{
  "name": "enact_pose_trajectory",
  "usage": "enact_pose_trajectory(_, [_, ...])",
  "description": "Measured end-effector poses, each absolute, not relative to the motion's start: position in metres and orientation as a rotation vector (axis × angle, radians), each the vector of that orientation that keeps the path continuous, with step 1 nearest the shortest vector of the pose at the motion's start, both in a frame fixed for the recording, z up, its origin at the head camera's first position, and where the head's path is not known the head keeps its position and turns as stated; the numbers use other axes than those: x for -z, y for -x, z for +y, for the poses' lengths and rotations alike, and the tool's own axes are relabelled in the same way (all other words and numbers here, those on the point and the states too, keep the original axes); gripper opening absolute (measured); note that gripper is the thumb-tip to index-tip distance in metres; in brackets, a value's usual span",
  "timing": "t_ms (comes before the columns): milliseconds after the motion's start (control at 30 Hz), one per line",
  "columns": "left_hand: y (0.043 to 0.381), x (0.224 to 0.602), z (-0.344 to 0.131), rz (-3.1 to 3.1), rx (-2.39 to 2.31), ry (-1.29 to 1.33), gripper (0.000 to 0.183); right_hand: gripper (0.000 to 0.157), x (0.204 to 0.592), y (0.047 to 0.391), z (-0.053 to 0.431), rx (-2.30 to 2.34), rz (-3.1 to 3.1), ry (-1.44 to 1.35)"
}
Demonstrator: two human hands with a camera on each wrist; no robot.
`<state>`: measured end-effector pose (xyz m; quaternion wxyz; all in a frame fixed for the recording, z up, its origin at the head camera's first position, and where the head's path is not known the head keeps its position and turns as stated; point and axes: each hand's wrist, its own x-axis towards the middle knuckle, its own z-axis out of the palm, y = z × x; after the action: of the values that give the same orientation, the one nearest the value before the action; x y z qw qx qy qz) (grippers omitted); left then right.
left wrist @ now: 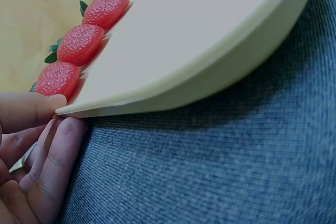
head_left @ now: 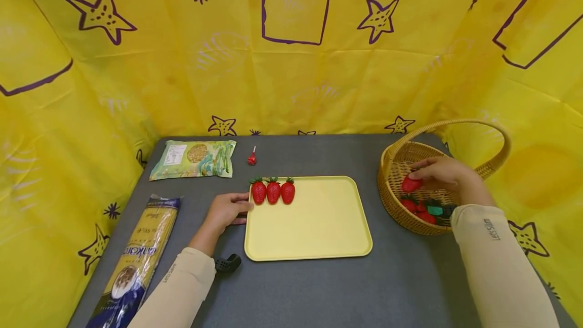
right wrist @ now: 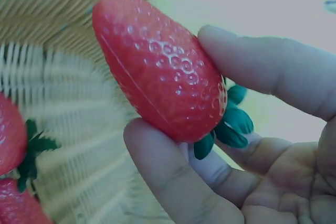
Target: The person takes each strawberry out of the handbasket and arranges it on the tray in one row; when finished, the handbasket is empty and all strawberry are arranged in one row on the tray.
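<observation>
Three red strawberries [head_left: 273, 192] with green leaves lie in a row at the upper left corner of a pale yellow tray [head_left: 314, 232]. My left hand [head_left: 227, 210] pinches the tray's left rim, thumb on top and fingers beneath, as the left wrist view shows. Over the wicker basket [head_left: 392, 205] at the right, my right hand [head_left: 439, 172] holds another strawberry [right wrist: 163, 66] between thumb and fingers near its leafy end. Below that hand, several more strawberries [head_left: 416, 209] lie inside the basket.
A green-patterned food bag [head_left: 196, 160] and a red lollipop [head_left: 252, 158] lie behind the tray. A long pasta packet [head_left: 136, 262] lies along the left of the grey table [head_left: 328, 292]. The basket's tall handle [head_left: 455, 121] arches up, and yellow curtains [head_left: 291, 85] surround the table.
</observation>
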<state>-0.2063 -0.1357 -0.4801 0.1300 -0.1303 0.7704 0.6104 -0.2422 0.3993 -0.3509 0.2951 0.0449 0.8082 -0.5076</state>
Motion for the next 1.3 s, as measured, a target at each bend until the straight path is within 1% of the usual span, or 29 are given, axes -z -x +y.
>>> enact_pose_trajectory(200, [0.206,0.481,-0.136,2.244,-1.773,0.361,0.046,0.050,0.323,0.217,0.382,1.391,2.204,-0.063])
enact_pose_trajectory(300, [0.206,0.480,-0.136,2.249,-1.760,0.358,0.047,0.044,0.310,0.203,0.365,1.361,2.282,0.020])
enact_pose_trajectory(400, [0.206,0.479,-0.136,2.253,-1.753,0.366,0.047,0.040,0.303,0.194,0.342,1.308,2.354,0.141])
enact_pose_trajectory(500, [0.206,0.480,-0.136,2.254,-1.758,0.364,0.046,0.040,0.304,0.194,0.315,1.275,2.372,0.248])
enact_pose_trajectory(667, [0.207,0.480,-0.135,2.255,-1.756,0.371,0.046,0.043,0.329,0.215,0.263,1.325,2.278,0.261])
enact_pose_trajectory(833, [0.207,0.482,-0.134,2.255,-1.752,0.382,0.044,0.039,0.371,0.240,0.211,1.425,2.197,0.151])
enact_pose_trajectory(967, [0.207,0.484,-0.134,2.252,-1.758,0.376,0.043,0.036,0.402,0.254,0.178,1.414,2.235,0.037])
enact_pose_trajectory(1133, [0.207,0.484,-0.136,2.267,-1.761,0.378,0.042,0.035,0.428,0.265,0.153,1.420,2.329,-0.064])
enact_pose_trajectory(1300, [0.209,0.485,-0.136,2.251,-1.756,0.395,0.041,0.034,0.439,0.269,0.142,1.433,2.393,-0.083])
